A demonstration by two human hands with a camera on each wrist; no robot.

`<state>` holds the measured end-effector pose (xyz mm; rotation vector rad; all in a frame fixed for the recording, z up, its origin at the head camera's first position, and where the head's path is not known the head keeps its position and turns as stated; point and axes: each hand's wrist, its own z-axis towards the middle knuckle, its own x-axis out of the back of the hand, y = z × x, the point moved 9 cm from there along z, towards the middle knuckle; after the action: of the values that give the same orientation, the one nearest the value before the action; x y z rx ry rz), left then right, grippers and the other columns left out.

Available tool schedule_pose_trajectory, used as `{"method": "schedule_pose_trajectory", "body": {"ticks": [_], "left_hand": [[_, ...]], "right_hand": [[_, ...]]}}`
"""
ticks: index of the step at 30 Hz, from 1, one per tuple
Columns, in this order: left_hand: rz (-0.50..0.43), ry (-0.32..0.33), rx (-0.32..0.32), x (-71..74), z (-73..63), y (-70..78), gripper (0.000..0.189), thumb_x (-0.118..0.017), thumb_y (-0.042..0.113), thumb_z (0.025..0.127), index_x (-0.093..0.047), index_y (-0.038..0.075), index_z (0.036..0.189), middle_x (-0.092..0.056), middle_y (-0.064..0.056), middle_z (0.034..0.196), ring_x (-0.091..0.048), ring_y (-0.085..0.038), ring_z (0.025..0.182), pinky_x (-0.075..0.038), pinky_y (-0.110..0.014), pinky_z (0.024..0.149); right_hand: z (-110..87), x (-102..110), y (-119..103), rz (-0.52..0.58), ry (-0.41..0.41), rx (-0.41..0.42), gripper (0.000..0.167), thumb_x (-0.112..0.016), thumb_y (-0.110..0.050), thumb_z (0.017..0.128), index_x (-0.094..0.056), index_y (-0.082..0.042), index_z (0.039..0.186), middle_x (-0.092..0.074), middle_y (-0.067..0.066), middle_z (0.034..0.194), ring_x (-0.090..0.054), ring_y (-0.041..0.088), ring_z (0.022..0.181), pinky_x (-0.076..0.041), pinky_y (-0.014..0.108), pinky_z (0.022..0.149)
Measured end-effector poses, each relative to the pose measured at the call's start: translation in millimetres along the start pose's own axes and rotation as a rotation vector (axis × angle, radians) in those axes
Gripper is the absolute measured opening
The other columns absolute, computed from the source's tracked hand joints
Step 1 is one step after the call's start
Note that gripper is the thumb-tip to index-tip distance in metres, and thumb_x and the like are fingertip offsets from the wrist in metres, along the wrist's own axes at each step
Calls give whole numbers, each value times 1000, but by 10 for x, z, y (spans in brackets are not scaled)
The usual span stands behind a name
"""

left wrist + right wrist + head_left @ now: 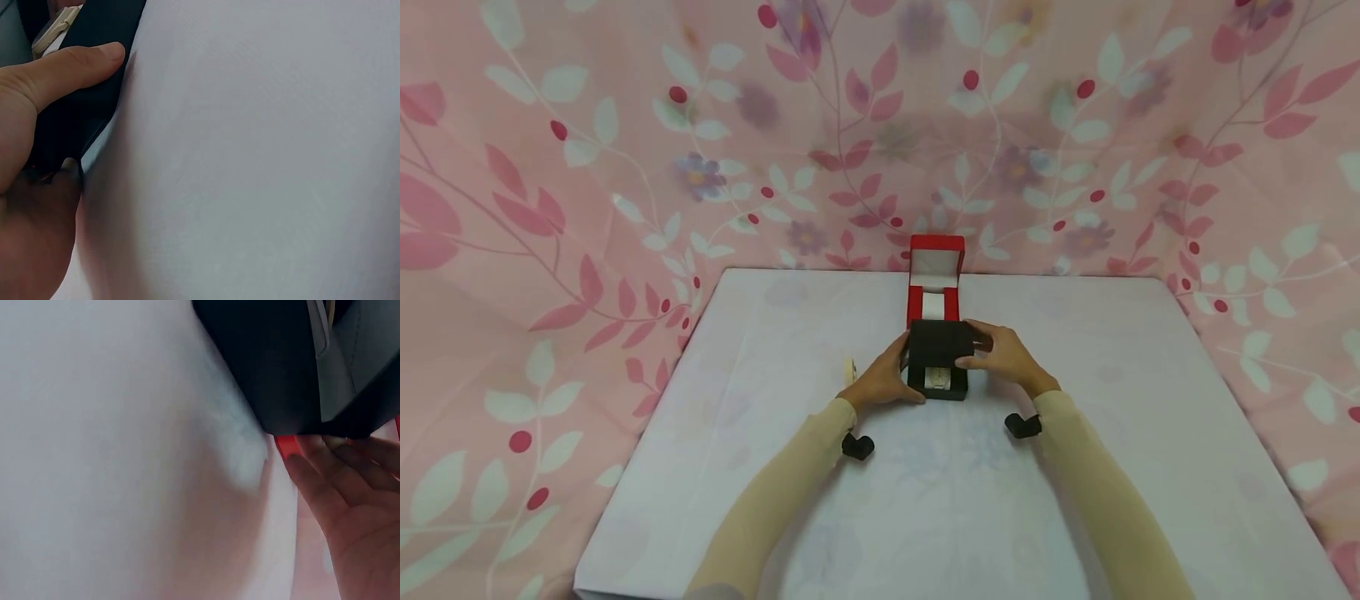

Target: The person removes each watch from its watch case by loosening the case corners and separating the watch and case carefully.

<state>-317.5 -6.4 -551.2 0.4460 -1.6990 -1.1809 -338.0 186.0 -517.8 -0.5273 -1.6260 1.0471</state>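
Observation:
In the head view a black watch box (940, 337) sits on the table with its lid part-way raised. A pale watch (937, 378) shows inside, under the lid's front edge. My left hand (880, 379) grips the box from the left; the left wrist view shows the thumb (84, 65) lying along its black front wall and the fingers behind it. My right hand (1009, 357) holds the lid at its right side, thumb at the front edge. In the right wrist view its fingers (331, 475) reach under the box's back edge, partly hidden.
Directly behind the black box stands an open red box (936, 243) with a white cushion (933, 305). A small cream-coloured item (850, 370) is partly hidden beyond my left wrist. The white-covered table (760, 358) meets a pink floral curtain (880, 125) at the back.

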Motion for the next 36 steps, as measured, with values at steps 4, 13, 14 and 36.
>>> {"method": "schedule_pose_trajectory", "body": {"ticks": [4,13,14,36], "left_hand": [[19,4,-39,-14,-2,29,133,-96,22,59,-8,14,157,-20,-5,160,-28,-18,143,-33,-32,110],[87,0,-12,-52,-23,8,134,-95,29,60,-5,9,157,-17,-8,161,-25,-21,143,-25,-35,115],[90,5,-12,-43,-28,4,134,-95,29,60,-5,9,157,-17,-8,161,-26,-21,143,-25,-35,115],[99,4,21,-41,-71,22,128,-94,32,63,-9,8,157,-21,-8,160,-33,-20,140,-31,-31,112]], "right_hand": [[100,50,26,70,79,-85,84,-54,-61,92,-41,1,146,-52,22,137,-55,35,120,-42,51,102],[118,86,77,174,168,-268,103,-32,-81,86,-40,4,145,-54,25,129,-62,36,109,-44,51,99],[110,73,72,179,163,-274,104,-32,-81,86,-38,3,147,-53,25,131,-61,36,111,-43,51,100],[-410,-26,-479,-83,228,498,34,-81,-9,79,-68,1,109,-67,12,105,-65,26,93,-57,45,74]]}}
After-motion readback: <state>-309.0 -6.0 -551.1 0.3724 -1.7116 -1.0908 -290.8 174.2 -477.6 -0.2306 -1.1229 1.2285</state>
